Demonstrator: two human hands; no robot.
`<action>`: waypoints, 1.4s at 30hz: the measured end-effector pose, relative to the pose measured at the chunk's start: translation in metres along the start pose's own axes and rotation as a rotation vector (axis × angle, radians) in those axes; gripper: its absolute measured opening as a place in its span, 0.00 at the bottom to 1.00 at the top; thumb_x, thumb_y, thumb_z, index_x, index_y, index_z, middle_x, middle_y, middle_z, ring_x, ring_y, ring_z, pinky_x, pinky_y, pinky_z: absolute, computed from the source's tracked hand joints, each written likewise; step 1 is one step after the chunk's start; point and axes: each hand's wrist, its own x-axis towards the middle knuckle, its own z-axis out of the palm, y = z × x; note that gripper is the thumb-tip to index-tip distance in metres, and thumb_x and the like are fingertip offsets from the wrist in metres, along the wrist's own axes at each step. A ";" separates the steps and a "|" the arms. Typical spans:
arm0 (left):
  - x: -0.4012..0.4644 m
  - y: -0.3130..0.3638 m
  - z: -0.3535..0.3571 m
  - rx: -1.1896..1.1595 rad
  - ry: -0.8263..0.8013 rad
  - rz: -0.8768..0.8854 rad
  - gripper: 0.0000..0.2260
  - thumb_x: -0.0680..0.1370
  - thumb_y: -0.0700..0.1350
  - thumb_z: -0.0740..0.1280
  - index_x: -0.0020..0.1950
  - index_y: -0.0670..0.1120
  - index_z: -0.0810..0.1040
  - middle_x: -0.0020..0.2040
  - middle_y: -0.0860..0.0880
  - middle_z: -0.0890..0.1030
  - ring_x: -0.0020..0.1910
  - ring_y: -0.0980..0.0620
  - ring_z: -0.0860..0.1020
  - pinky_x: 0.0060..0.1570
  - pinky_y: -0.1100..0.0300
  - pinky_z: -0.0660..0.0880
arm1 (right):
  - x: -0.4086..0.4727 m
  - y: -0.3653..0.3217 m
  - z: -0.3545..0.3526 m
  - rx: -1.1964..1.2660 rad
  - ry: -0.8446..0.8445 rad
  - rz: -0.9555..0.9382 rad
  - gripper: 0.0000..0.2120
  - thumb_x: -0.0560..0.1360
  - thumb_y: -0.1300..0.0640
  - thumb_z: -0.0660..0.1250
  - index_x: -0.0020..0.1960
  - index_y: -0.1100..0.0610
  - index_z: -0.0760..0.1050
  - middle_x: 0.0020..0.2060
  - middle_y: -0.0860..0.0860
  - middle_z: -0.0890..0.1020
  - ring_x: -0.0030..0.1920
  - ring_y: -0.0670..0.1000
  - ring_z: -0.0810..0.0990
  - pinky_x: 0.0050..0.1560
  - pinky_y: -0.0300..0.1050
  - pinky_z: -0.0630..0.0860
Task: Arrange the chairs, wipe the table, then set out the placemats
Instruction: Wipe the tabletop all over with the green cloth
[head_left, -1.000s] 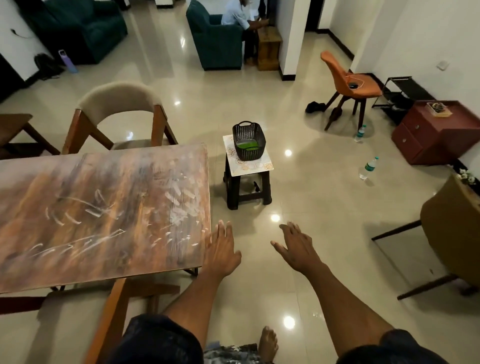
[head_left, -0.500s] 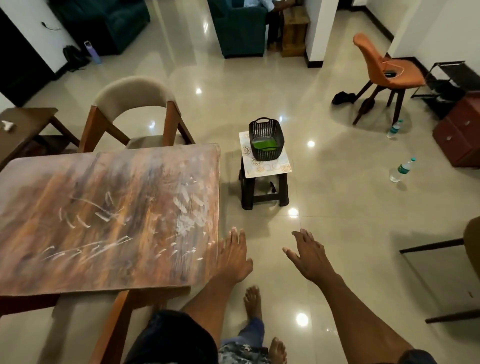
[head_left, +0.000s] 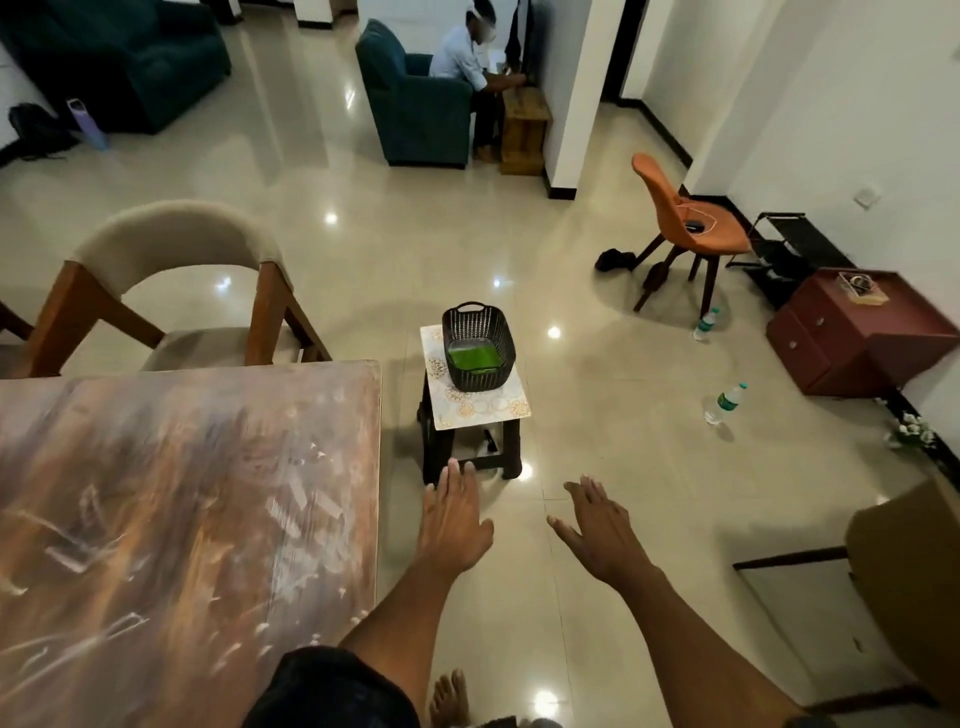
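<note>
Both our hands float empty in front of us with fingers stretched flat: the left hand (head_left: 453, 525) at about 11 o'clock, just off the corner of the table (head_left: 182, 519), the right hand (head_left: 602, 530) at about 1 o'clock over bare floor. Neither touches anything; we judge they are out for balance or reaching ahead as we walk. At 9 o'clock the table carries pale streaks, so it looks not yet wiped. Dead ahead at 12 o'clock a small stool (head_left: 470, 447) holds a patterned sheet, likely a placemat (head_left: 480, 410), and on it a dark basket (head_left: 478, 345) with something green inside, perhaps the wiping cloth, parked within reach of the table. Beyond, at 10 o'clock, a cushioned chair (head_left: 171, 291) sits tucked against the table's far edge; another chair (head_left: 904, 587) stands loose at 3 o'clock.
</note>
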 end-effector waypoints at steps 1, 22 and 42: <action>0.006 -0.006 -0.002 -0.012 0.002 -0.021 0.41 0.84 0.54 0.62 0.86 0.42 0.38 0.86 0.40 0.39 0.86 0.43 0.42 0.84 0.44 0.45 | 0.009 -0.003 -0.003 -0.009 0.000 -0.006 0.34 0.86 0.35 0.54 0.84 0.54 0.58 0.86 0.59 0.53 0.87 0.58 0.49 0.82 0.55 0.55; 0.169 -0.045 -0.055 -0.040 0.026 -0.197 0.40 0.86 0.55 0.62 0.87 0.43 0.40 0.87 0.39 0.42 0.87 0.42 0.46 0.84 0.45 0.48 | 0.216 -0.021 -0.059 -0.048 -0.046 -0.124 0.32 0.87 0.38 0.55 0.84 0.55 0.57 0.86 0.58 0.55 0.87 0.58 0.51 0.81 0.54 0.57; 0.335 -0.066 -0.087 -0.043 -0.063 -0.276 0.41 0.85 0.56 0.63 0.87 0.43 0.41 0.87 0.40 0.43 0.87 0.42 0.45 0.85 0.45 0.47 | 0.395 -0.032 -0.090 -0.058 -0.196 -0.178 0.33 0.86 0.37 0.54 0.84 0.56 0.58 0.86 0.60 0.54 0.87 0.59 0.50 0.82 0.55 0.56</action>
